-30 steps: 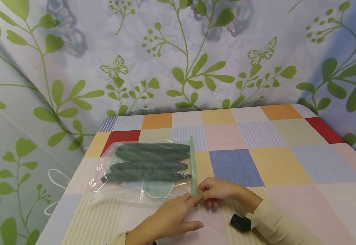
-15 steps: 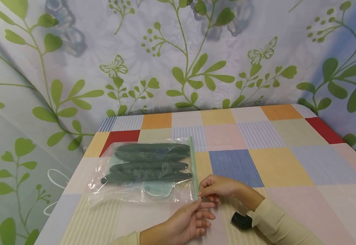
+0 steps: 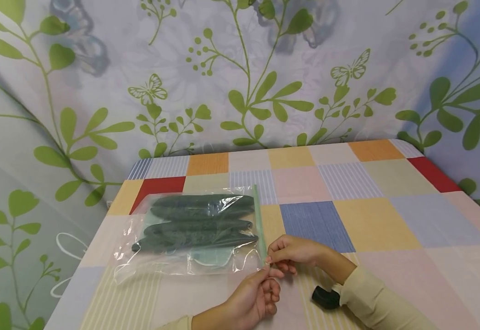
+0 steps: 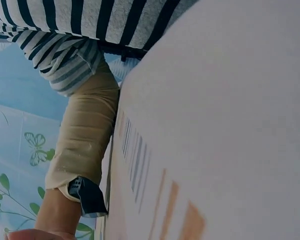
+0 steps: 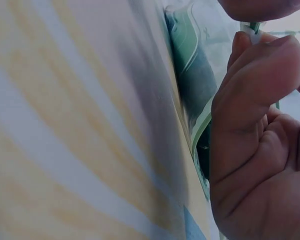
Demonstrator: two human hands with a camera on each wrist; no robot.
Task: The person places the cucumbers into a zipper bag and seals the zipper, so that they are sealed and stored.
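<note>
A clear zip bag (image 3: 169,270) lies flat on the table, its green seal strip (image 3: 259,215) along the right edge. Inside are several dark green cucumbers (image 3: 200,229) and a pale blue rounded patch (image 3: 212,256), whose kind I cannot tell. My right hand (image 3: 295,254) pinches the near end of the strip between thumb and index finger. Just below, my left hand (image 3: 252,298) has thumb and index finger at that same corner, the other fingers curled. In the right wrist view a small white and green end (image 5: 252,32) shows between fingertips, beside the bag (image 5: 190,55).
A patchwork cloth covers the table (image 3: 372,224). A black wrist device (image 3: 325,298) sits at the right cuff. White cord loops (image 3: 68,247) hang past the left edge. A leaf-patterned curtain (image 3: 206,91) stands behind.
My left hand has turned from palm down to thumb side up, and its fingers have drawn in at the strip's end. The right hand keeps its pinch, almost in place.
</note>
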